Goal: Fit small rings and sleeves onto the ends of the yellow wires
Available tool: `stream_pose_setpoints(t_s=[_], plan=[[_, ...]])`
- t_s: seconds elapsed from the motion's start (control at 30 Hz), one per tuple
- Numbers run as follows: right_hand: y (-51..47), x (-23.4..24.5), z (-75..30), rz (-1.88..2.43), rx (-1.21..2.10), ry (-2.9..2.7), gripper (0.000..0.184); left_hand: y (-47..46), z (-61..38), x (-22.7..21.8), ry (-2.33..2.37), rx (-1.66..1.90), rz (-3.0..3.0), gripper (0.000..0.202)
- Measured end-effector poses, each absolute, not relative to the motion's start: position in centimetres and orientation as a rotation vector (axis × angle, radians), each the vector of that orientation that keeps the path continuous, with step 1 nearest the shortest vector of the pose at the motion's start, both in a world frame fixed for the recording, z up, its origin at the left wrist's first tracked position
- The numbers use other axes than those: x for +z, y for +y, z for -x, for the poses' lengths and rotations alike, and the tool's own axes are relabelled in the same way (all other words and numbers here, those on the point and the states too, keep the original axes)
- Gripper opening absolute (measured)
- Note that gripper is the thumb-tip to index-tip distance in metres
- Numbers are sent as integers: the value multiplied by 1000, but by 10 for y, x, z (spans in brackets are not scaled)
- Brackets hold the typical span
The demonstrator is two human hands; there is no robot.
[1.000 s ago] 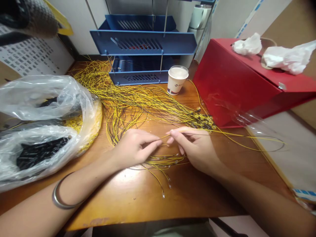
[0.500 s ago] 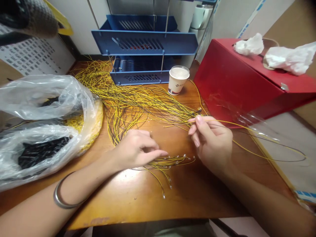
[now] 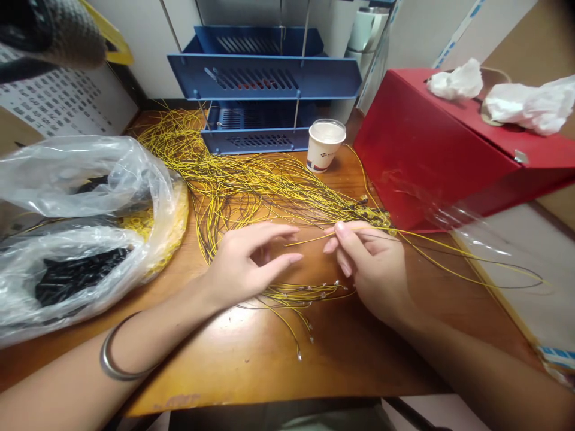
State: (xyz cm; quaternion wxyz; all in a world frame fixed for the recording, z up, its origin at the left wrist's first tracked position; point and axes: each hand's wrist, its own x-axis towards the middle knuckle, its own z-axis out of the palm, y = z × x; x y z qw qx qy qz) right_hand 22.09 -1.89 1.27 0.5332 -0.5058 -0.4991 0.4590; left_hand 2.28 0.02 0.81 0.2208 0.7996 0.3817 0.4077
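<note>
My right hand pinches a thin yellow-and-black wire between thumb and forefinger. One end of it points left toward my left hand, and the rest loops out to the right. My left hand is open, thumb and fingers apart, close to that wire end. I cannot make out anything between its fingers. Below the left hand lies a small bundle of wires with shiny metal-looking tips. Behind both hands spreads a large heap of yellow and black wires, its connector ends just beyond the right hand.
At left, clear plastic bags hold black and yellow small parts. A blue tray rack stands at the back, with a paper cup beside it. The red box at right has crumpled tissues on top.
My right hand has moved left with the wire, bringing its end near my left hand. My left hand has lifted slightly and its fingers have spread. The connector ends behind are now more visible.
</note>
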Motion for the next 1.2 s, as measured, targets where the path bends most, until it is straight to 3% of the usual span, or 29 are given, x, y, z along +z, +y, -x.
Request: stream_pose_setpoints(t_s=[0.1, 0.5, 0.67, 1.2], plan=[[-20, 15, -220, 1249, 1101, -1212, 28, -1, -24, 7, 928, 1186, -2293, 9], [-23, 21, -219, 1265, 1079, -1655, 10, -2, -22, 7, 836, 1079, -2366, 10], [-24, 19, -220, 1274, 989, -1557, 11, -1, -22, 6, 833, 1105, -2353, 8], [-24, 20, -217, 1270, 1124, -1541, 10, -1, -22, 8, 882, 1093, -2336, 9]])
